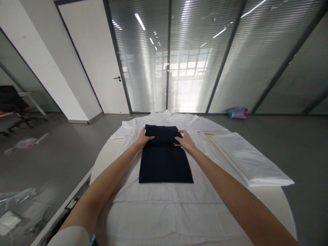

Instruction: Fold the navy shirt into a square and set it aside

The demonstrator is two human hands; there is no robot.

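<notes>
A dark navy cloth [166, 164] lies on a spread-out white garment [164, 213]. Its lower part is flat, and its far part is folded over into a thicker band. My left hand [144, 138] grips the left end of that band, thumb on top and fingers partly hidden behind it. At the right end, my right hand [185, 140] pinches the band between thumb and fingers. Both arms reach forward over the white garment, one along each side of the cloth.
A folded white cloth [252, 159] lies on the right of the round white table [279, 208]. Clear plastic wrapping [17, 198] and a cable [36, 227] are on the floor at left. A turquoise and red bundle [238, 113] sits by the glass wall; an office chair [11, 99] stands far left.
</notes>
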